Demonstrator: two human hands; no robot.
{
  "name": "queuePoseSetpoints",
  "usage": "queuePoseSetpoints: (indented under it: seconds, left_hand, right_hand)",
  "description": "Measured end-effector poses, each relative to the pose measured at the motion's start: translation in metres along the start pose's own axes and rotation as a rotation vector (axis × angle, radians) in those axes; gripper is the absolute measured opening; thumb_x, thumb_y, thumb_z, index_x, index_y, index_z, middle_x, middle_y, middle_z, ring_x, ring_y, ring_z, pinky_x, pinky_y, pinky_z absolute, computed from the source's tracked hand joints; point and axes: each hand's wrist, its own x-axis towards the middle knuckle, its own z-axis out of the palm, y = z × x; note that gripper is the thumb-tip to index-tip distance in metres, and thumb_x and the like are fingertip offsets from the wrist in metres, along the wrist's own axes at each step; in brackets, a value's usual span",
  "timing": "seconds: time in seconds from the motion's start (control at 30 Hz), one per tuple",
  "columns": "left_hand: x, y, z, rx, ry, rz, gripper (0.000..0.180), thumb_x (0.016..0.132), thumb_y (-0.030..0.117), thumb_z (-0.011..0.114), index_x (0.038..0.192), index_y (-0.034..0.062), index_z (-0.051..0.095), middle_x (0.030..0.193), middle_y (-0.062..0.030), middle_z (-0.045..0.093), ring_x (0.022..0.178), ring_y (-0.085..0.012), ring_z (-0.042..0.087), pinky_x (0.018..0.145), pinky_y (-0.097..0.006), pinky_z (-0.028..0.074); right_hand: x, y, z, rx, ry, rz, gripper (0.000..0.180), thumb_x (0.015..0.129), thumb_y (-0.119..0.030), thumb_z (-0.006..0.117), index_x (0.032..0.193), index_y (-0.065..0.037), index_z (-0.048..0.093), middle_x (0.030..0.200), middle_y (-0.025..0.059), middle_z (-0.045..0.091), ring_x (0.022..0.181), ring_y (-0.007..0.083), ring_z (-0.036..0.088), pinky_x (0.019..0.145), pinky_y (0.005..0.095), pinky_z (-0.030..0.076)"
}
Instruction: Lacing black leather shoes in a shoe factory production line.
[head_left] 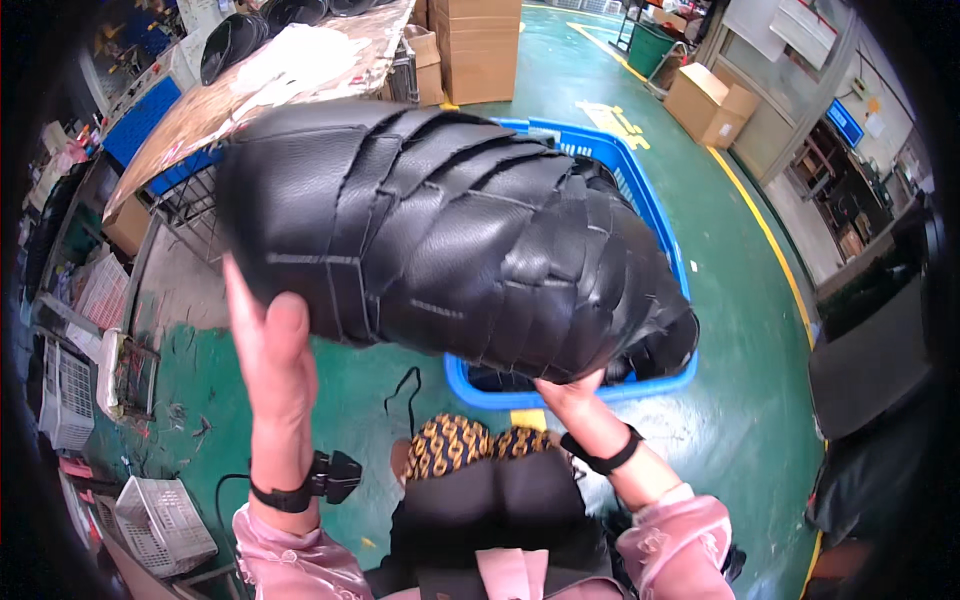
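A long, thick stack of overlapping black leather-like pieces [450, 230] is held up in front of me between both hands. The pieces are nested one over another, with stitched edges showing. My left hand [272, 350] grips the stack's left end, thumb on the near side; most of its fingers are hidden behind it. Under the right part of the stack, my right hand [574, 388] is closed on the lower edge, its fingers mostly out of sight. Below and behind stands a blue plastic basket [684, 270] with more black pieces inside, partly covered by the stack.
A worktable [150, 165] with a white sheet [300, 58] and black bundles stands at the far left. Cardboard boxes [480, 50] rise behind it. An open carton [710, 105] sits at the far right. White crates [165, 525] line the left side of the green floor [745, 400].
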Motion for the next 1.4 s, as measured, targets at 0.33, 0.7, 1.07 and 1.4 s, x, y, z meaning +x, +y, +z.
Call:
queuePoseSetpoints:
  seconds: [0.33, 0.7, 1.07, 1.4]
  left_hand:
    - [-0.124, 0.024, -0.003, 0.758, -0.683, 0.488, 0.069, 0.056, 0.030, 0.088, 0.114, 0.0068, 0.057, 0.110, -0.0122, 0.061, 0.091, -0.0330, 0.057, 0.078, -0.041, 0.051]
    - [-0.195, -0.002, 0.019, 1.107, -0.965, 0.505, 0.069, 0.053, 0.026, 0.085, 0.114, 0.0091, 0.059, 0.119, -0.0106, 0.055, 0.102, -0.0321, 0.052, 0.093, -0.047, 0.045]
    - [-0.225, 0.006, 0.053, 1.305, -1.077, 0.551, 0.053, 0.066, 0.015, 0.073, 0.117, 0.0090, 0.062, 0.117, -0.0147, 0.058, 0.113, -0.0363, 0.051, 0.108, -0.060, 0.030]
    - [-0.262, -0.022, 0.001, 0.898, -0.909, 0.527, 0.037, 0.074, 0.007, 0.064, 0.110, 0.0142, 0.068, 0.128, -0.0051, 0.061, 0.123, -0.0368, 0.050, 0.107, -0.054, 0.033]
  right_hand:
    - [-0.160, 0.036, -0.015, -0.501, 0.248, 0.469, 0.042, 0.087, -0.003, 0.065, 0.127, -0.001, 0.051, 0.124, 0.0116, 0.059, 0.113, 0.0239, 0.058, 0.097, 0.0363, 0.048]
    - [-0.199, -0.128, 0.059, -1.347, 0.019, 0.708, 0.026, 0.096, -0.018, 0.058, 0.117, -0.003, 0.064, 0.103, 0.0094, 0.070, 0.090, 0.0156, 0.067, 0.073, 0.0290, 0.054]
    - [-0.135, -0.066, 0.026, -1.802, -0.076, -0.219, 0.048, 0.097, -0.026, 0.045, 0.142, -0.008, 0.044, 0.153, 0.0185, 0.029, 0.143, 0.0325, 0.027, 0.116, 0.0401, 0.022]
    - [-0.178, -0.055, -0.022, -1.752, -0.001, -0.377, 0.054, 0.102, -0.038, 0.031, 0.145, -0.005, 0.039, 0.156, 0.0197, 0.022, 0.144, 0.0355, 0.024, 0.117, 0.0412, 0.019]
